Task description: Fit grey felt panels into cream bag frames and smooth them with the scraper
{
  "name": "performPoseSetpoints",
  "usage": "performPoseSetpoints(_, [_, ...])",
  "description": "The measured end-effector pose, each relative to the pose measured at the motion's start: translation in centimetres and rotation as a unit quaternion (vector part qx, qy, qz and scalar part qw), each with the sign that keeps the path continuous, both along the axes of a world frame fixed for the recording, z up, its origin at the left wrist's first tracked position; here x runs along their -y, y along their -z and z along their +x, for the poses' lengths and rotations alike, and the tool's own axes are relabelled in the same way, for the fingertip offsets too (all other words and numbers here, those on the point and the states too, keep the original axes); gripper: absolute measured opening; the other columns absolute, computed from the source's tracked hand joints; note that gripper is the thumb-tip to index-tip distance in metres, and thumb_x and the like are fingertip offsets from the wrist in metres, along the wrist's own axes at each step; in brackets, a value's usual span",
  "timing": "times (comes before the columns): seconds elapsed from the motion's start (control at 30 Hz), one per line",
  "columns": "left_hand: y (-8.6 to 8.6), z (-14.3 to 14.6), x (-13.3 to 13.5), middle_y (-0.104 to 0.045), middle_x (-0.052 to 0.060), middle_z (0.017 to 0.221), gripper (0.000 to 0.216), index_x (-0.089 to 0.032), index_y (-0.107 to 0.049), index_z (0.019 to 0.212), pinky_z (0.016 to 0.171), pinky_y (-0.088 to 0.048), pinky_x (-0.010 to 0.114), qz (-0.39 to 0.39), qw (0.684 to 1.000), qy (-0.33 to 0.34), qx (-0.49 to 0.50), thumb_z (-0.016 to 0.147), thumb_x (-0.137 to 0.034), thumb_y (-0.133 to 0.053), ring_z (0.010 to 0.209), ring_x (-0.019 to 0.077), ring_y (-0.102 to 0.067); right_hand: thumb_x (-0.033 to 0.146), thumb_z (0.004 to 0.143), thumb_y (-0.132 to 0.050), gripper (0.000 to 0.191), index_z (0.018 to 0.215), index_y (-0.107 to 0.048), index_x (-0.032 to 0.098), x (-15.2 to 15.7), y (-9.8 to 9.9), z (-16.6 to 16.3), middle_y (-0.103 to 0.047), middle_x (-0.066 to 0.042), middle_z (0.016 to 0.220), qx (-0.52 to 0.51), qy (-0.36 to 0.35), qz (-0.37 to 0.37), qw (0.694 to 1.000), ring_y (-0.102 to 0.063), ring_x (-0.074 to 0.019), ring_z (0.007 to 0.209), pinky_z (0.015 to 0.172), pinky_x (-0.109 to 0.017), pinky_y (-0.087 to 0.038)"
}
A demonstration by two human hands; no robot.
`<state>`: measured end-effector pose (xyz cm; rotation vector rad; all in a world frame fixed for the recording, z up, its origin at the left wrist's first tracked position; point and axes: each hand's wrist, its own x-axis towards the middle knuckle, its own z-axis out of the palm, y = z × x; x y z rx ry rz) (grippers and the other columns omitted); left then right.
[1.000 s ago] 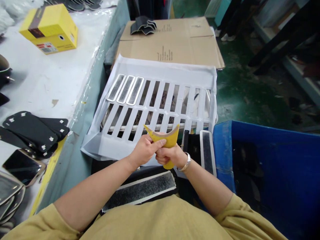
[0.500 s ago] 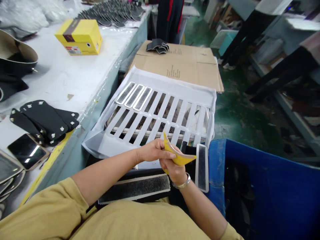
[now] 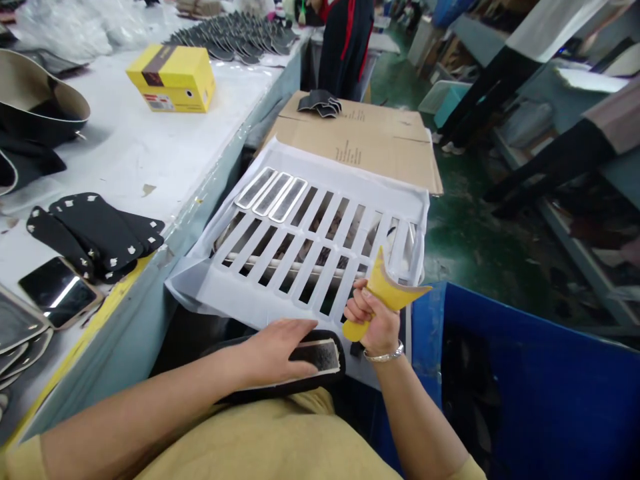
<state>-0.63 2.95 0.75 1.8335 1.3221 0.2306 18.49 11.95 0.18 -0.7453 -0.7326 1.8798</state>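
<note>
My right hand (image 3: 376, 323) is closed around the narrow lower part of a yellow curved sheet piece (image 3: 395, 293), whose flared end points up and right. My left hand (image 3: 280, 353), thumb and fingers apart, hovers over or touches a black strip with pale edges (image 3: 327, 357) lying across my lap; I cannot tell which. Just ahead of both hands is a white slotted sheet (image 3: 240, 297) with rows of long openings. Three pale-rimmed dark strips (image 3: 271, 195) lie side by side at its far left corner.
A white table (image 3: 165, 147) on the left bears a yellow box (image 3: 173, 77), black cut pieces (image 3: 95, 230) and dark glossy panels (image 3: 60, 293). A large blue bin (image 3: 540, 353) stands at my right. Cardboard (image 3: 385, 140) lies beyond the slotted sheet. Several people stand farther off.
My left hand has let go of the yellow curved piece and moved down and left to the strip on my lap. The right hand has shifted right with the yellow piece.
</note>
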Motion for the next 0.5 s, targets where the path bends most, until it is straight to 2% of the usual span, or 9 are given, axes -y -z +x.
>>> performPoseSetpoints(0.1, [0.7,0.7,1.7,-0.033,0.017,0.141,0.090,-0.015,-0.030,0.136,0.106,-0.021,0.050,0.050,0.994,0.065,-0.074,0.065,-0.056,-0.066,0.128,0.0320,-0.032,0.022,0.077,-0.056,0.009,0.085,-0.056,0.019,0.6,0.9,-1.2,-0.020,0.010,0.049,0.012,-0.008,0.003,1.000,-0.013,-0.0041,0.039,0.038,-0.019,-0.012])
performPoseSetpoints(0.17, [1.2,1.0,2.0,-0.027,0.018,0.144,0.095,-0.015,-0.025,0.138,0.107,-0.017,0.051,0.068,0.988,0.085,-0.108,0.064,-0.059,-0.065,0.131,0.0323,-0.027,0.022,0.077,-0.056,0.009,0.085,-0.056,0.019,0.8,1.4,-1.7,-0.020,0.010,0.048,0.016,-0.014,0.000,1.000,-0.014,-0.0042,0.038,0.038,-0.019,-0.013])
performPoseSetpoints(0.33, [2.2,1.6,1.7,-0.025,0.019,0.144,0.100,-0.012,-0.018,0.140,0.106,-0.017,0.050,0.109,0.977,0.115,-0.144,0.065,-0.063,-0.060,0.129,0.0322,-0.028,0.026,0.075,-0.059,0.012,0.084,-0.054,0.019,0.2,1.5,-2.2,-0.020,0.011,0.048,0.043,-0.055,-0.009,0.998,-0.015,-0.0036,0.038,0.038,-0.019,-0.013])
performPoseSetpoints(0.5, [2.6,2.3,2.0,-0.030,0.020,0.142,0.092,-0.008,-0.023,0.138,0.105,-0.022,0.046,0.152,0.971,0.111,-0.146,0.066,-0.052,-0.062,0.126,0.0322,-0.033,0.027,0.072,-0.060,0.015,0.081,-0.053,0.017,-0.6,1.1,-3.1,-0.024,0.012,0.046,0.087,-0.166,-0.032,0.982,-0.015,-0.0025,0.036,0.037,-0.018,-0.011])
